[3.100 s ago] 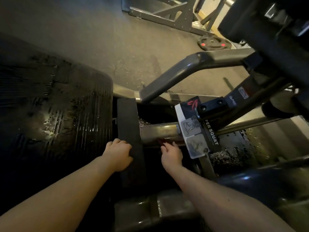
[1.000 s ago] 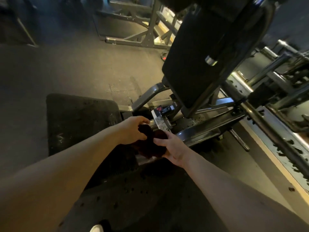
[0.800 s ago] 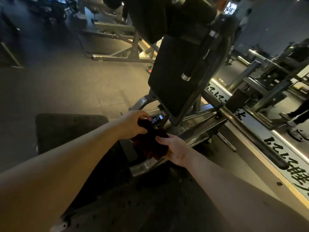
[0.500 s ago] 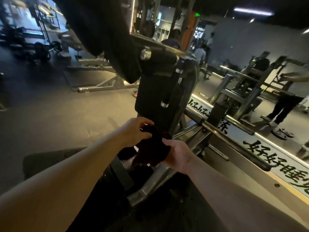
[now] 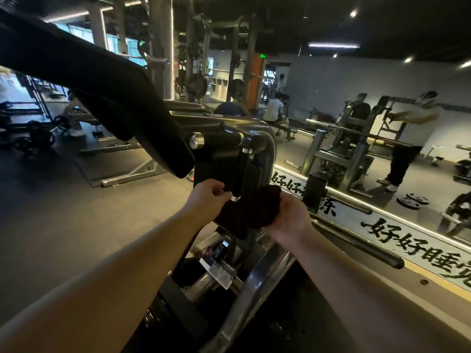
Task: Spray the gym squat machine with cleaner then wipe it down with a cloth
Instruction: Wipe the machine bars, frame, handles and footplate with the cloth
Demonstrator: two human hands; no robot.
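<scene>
We count one cloth [image 5: 254,208], two hands, one squat machine [image 5: 254,284]. We take the machine's black upright handle [image 5: 239,171] as reference.

Cloth: dark red, thick-looking, bunched into a wad. It sits at the handle's lower end, mostly to its right, with the handle's chrome tip crossing in front of it.

Left hand [image 5: 206,197]: just left of the handle tip, fingers curled, pinching the cloth's left edge.

Right hand [image 5: 290,217]: right of and below the handle, gripping the wad from beneath. We cannot see its fingertips, which are buried in the fabric.

Above-left of the handle: one large black pad [image 5: 102,80]. Below it: one label plate [image 5: 219,271]. To its right: a mirror wall [image 5: 369,103].
</scene>
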